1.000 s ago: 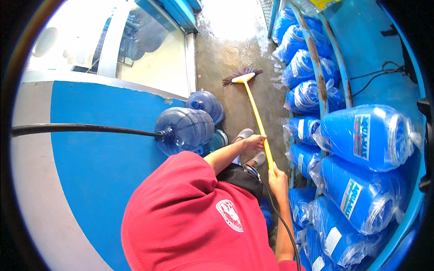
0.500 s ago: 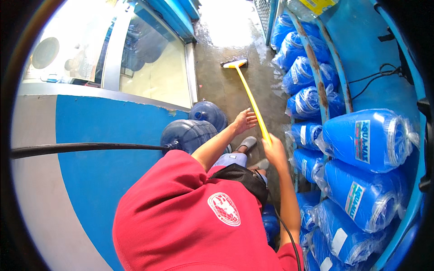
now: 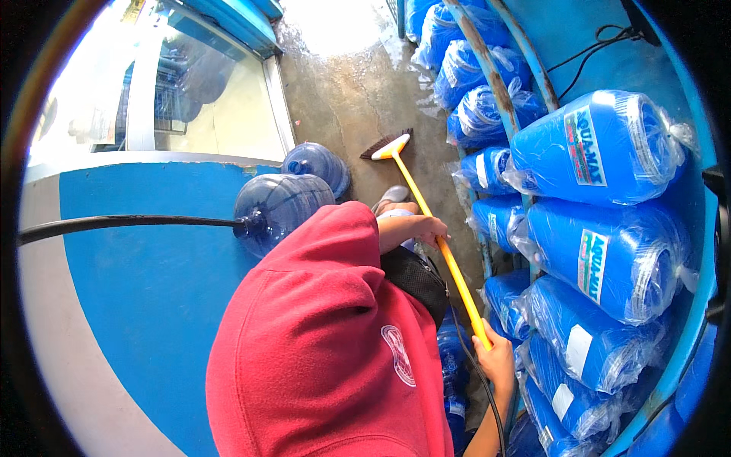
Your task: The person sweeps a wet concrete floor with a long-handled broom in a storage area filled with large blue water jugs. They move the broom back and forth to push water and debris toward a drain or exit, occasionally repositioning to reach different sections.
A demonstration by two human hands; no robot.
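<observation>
- Step in hand, as judged: sweeping the wet concrete floor of a narrow aisle with a broom; the stroke looks mid-way, with the head well out ahead of the feet.
- Broom: yellow stick slanting from lower right up to a white-backed, dark-bristled head that rests on the floor near the two empty jugs.
- Left hand: fingers curled around the middle of the stick, pressed closed on it.
- Right hand: wrapped around the stick's lower end, also clenched on it.
- Next move, as judged: needs both hands to stay tight on the stick and a pull or push that keeps the bristles flat on the floor, steering clear of the rack posts and the jugs on either side.
- Containers, left: two large round blue water jugs on the floor against the blue wall; they look translucent and empty. A dark hose or rod reaches to the neck of the nearer one.
- Containers, right: a blue metal rack holds many blue jugs lying on their sides, each in clear plastic wrap; whether they are filled cannot be told.
- A foot in a grey shoe stands just beside the stick.
</observation>
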